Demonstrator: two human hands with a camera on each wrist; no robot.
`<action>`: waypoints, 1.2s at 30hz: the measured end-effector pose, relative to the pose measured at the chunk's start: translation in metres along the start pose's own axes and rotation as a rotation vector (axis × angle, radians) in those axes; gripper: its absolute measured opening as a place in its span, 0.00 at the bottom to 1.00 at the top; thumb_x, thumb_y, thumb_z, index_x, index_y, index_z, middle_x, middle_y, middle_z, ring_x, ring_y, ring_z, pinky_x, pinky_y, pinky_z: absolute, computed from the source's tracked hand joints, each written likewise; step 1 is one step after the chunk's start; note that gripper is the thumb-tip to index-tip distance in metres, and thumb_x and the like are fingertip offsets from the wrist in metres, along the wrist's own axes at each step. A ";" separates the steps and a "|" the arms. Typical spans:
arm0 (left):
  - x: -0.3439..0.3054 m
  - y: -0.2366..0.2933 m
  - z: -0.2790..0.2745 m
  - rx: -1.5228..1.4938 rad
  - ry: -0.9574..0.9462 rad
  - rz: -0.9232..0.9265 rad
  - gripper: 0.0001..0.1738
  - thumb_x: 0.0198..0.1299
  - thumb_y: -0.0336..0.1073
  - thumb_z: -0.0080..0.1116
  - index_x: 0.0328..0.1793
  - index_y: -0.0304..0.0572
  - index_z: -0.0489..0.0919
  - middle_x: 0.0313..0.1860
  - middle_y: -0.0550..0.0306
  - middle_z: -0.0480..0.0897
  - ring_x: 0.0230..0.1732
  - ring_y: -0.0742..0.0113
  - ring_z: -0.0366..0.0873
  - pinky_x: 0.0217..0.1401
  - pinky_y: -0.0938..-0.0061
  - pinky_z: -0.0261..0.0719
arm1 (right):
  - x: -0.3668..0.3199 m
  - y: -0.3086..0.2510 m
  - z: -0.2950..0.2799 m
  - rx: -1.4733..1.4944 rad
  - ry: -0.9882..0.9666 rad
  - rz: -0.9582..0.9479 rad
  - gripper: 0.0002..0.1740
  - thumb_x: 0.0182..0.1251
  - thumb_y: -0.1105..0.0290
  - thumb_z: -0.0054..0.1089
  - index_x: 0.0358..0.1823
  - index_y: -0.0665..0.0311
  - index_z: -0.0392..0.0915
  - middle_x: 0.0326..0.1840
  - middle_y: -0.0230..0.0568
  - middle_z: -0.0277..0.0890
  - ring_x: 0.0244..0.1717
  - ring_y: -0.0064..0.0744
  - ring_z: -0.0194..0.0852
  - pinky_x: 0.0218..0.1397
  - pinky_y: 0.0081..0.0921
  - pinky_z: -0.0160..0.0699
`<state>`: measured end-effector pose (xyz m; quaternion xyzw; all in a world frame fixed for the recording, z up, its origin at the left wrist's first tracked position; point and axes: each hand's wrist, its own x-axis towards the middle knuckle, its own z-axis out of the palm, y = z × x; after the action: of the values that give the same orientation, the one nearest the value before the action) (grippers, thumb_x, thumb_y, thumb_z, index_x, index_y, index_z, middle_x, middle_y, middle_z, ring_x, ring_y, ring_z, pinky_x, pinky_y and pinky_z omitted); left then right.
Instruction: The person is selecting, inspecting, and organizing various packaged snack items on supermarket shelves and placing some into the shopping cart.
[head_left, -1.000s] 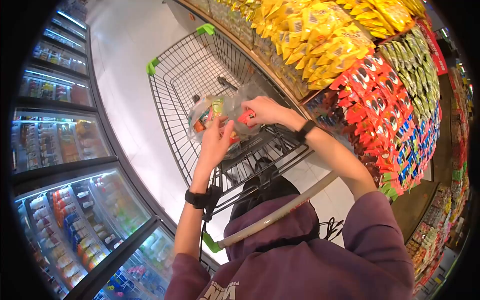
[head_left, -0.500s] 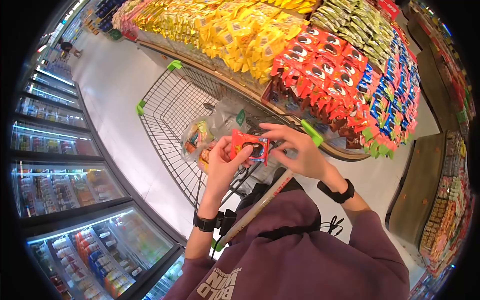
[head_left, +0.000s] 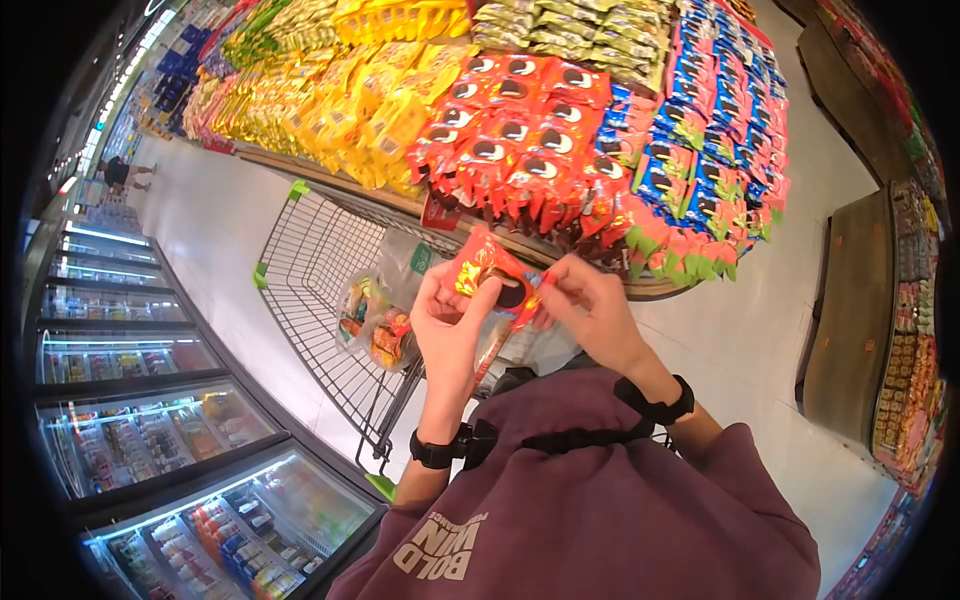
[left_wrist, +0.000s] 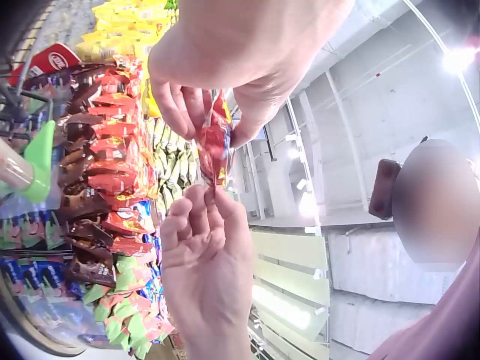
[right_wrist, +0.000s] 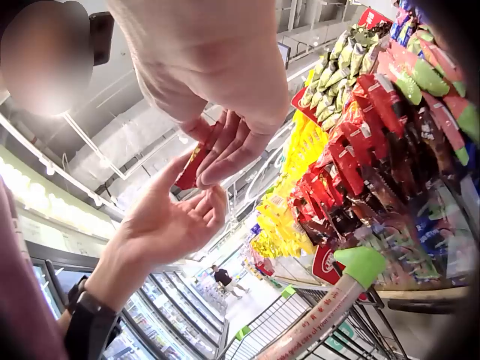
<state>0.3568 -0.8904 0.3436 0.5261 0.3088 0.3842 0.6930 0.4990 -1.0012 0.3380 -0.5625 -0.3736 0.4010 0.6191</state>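
A small red packet (head_left: 492, 272) with a dark round cookie picture is held above the cart's handle end. The left hand (head_left: 449, 322) grips its left part, thumb lying across the front. At the packet's right edge the right hand (head_left: 598, 318) pinches with thumb and forefinger. In the left wrist view the packet (left_wrist: 216, 142) is seen edge-on, between the left hand (left_wrist: 240, 56) above and the right hand (left_wrist: 207, 262) below. The right wrist view shows the packet (right_wrist: 193, 163) partly hidden by the fingers of the right hand (right_wrist: 217, 82), with the left hand (right_wrist: 161, 229) beneath.
A shopping cart (head_left: 310, 270) holds plastic bags (head_left: 372, 318) with colourful packages. Beyond it stands a display of yellow bags (head_left: 350, 100), red packets (head_left: 520, 130) and blue packets (head_left: 700, 130). Glass-doored coolers (head_left: 160, 430) line the left. A person (head_left: 118, 172) is far off at upper left.
A second ago both hands were over the bags in the cart. The packet has since come up toward the body, and the right hand, apart from it half a second ago, now pinches its edge. The view has shifted right.
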 end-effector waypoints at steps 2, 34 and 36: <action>0.001 -0.003 0.026 -0.027 0.026 0.017 0.16 0.62 0.23 0.65 0.56 0.33 0.75 0.45 0.57 0.85 0.41 0.80 0.81 0.43 0.83 0.78 | -0.013 -0.004 -0.018 -0.030 -0.119 0.020 0.07 0.71 0.72 0.59 0.40 0.70 0.74 0.29 0.38 0.82 0.29 0.23 0.82 0.37 0.22 0.81; 0.004 -0.039 0.208 0.231 0.034 0.074 0.09 0.73 0.34 0.54 0.46 0.32 0.77 0.26 0.61 0.82 0.20 0.80 0.74 0.19 0.83 0.67 | -0.013 -0.029 -0.212 0.053 0.000 -0.020 0.10 0.78 0.67 0.52 0.44 0.68 0.74 0.33 0.30 0.79 0.31 0.11 0.73 0.33 0.13 0.69; 0.005 -0.038 0.207 0.262 0.041 0.072 0.09 0.73 0.33 0.54 0.45 0.32 0.77 0.24 0.61 0.82 0.18 0.81 0.73 0.18 0.82 0.66 | -0.011 -0.023 -0.212 0.056 0.055 -0.020 0.10 0.78 0.67 0.52 0.41 0.68 0.74 0.30 0.26 0.73 0.30 0.10 0.65 0.32 0.13 0.63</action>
<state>0.5401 -0.9938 0.3596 0.6147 0.3513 0.3758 0.5979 0.6898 -1.0963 0.3420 -0.5522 -0.3507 0.3895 0.6484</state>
